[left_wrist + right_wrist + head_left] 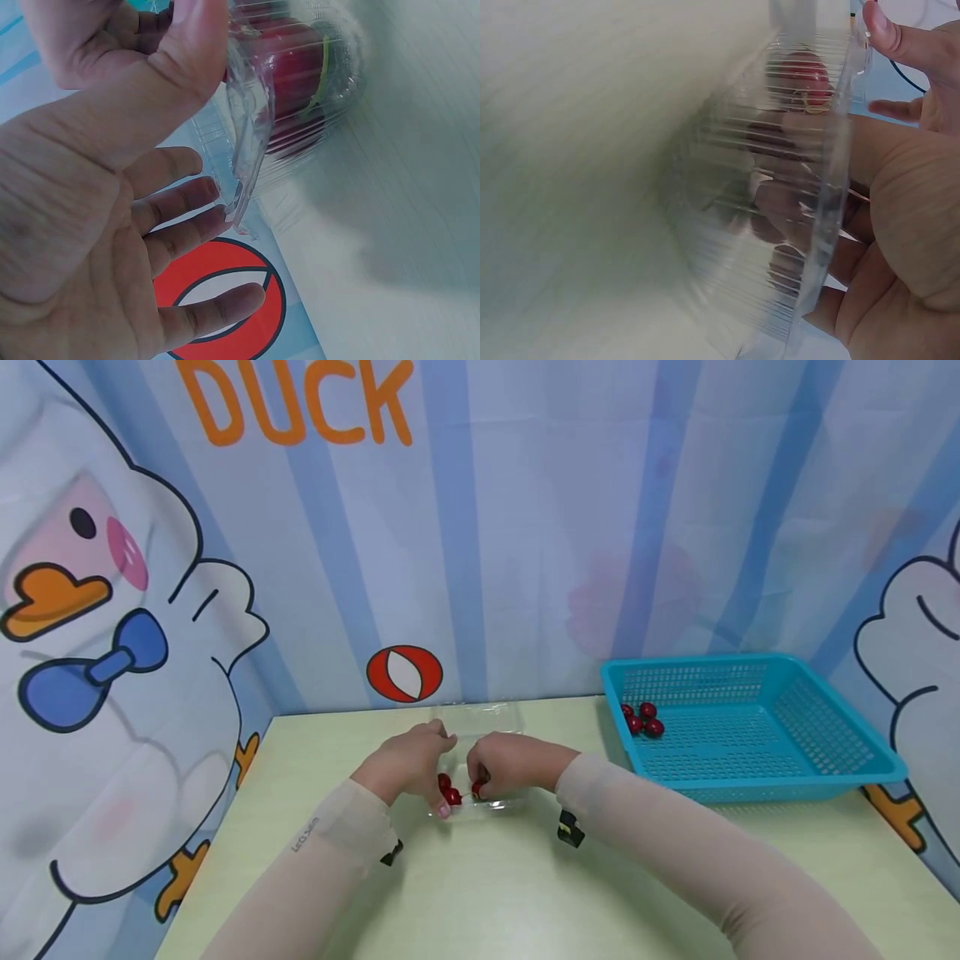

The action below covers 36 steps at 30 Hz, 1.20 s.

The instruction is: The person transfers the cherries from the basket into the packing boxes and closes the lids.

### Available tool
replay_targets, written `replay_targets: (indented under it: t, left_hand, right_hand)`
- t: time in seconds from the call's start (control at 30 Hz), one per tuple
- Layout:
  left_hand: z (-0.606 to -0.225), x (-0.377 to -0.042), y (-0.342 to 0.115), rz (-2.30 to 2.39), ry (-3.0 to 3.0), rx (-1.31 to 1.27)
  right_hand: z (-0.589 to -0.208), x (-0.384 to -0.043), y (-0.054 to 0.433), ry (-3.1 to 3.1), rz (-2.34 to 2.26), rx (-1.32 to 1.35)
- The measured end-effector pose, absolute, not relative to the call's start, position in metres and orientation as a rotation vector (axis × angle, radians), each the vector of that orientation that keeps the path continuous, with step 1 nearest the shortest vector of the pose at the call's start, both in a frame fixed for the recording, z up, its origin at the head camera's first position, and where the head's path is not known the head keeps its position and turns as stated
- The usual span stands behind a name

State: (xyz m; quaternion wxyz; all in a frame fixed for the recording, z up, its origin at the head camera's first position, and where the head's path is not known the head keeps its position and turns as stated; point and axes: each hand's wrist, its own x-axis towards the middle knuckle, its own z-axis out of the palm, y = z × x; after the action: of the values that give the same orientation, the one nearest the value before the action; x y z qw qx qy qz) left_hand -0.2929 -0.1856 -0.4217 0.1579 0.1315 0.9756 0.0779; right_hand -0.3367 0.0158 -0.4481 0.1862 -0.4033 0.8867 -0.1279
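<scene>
A clear plastic box (pixel 491 814) stands on the table with its lid (pixel 480 718) raised at the back. My left hand (pixel 408 764) rests along the box's left side, thumb near the front and the other fingers spread, fairly straight, by the rim (pixel 251 142). Red cherries (pixel 450 795) lie in the left part of the box, one with a green stem (pixel 324 71). Reaching inside, my right hand (pixel 517 762) has bent fingers, seen through the ribbed wall (pixel 727 292); it pinches a cherry (pixel 477 789) that its fingers partly cover.
To the right stands a turquoise mesh basket (pixel 720 739), several cherries (pixel 645 724) gathered in its left corner. A duck-print curtain (pixel 525 527) hangs behind the pale table (pixel 480 893). Black wrist devices (pixel 570 828) sit under both sleeves.
</scene>
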Motion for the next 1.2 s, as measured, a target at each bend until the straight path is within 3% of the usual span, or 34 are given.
replay_targets:
  t: [0.4,0.77,1.2]
  left_hand:
    - [-0.422,-0.295,-0.185,0.181,2.793,0.377]
    - [-0.421,-0.293,-0.181,0.194,2.791,0.359]
    - [-0.42,-0.293,-0.179,0.168,2.785,0.346]
  right_hand:
    - [-0.411,-0.347,0.04,2.527,-0.339,-1.177]
    - [-0.356,-0.366,0.12,2.689,-0.438,-0.99]
    - [-0.365,-0.4,0.221,2.834,-0.569,-0.711]
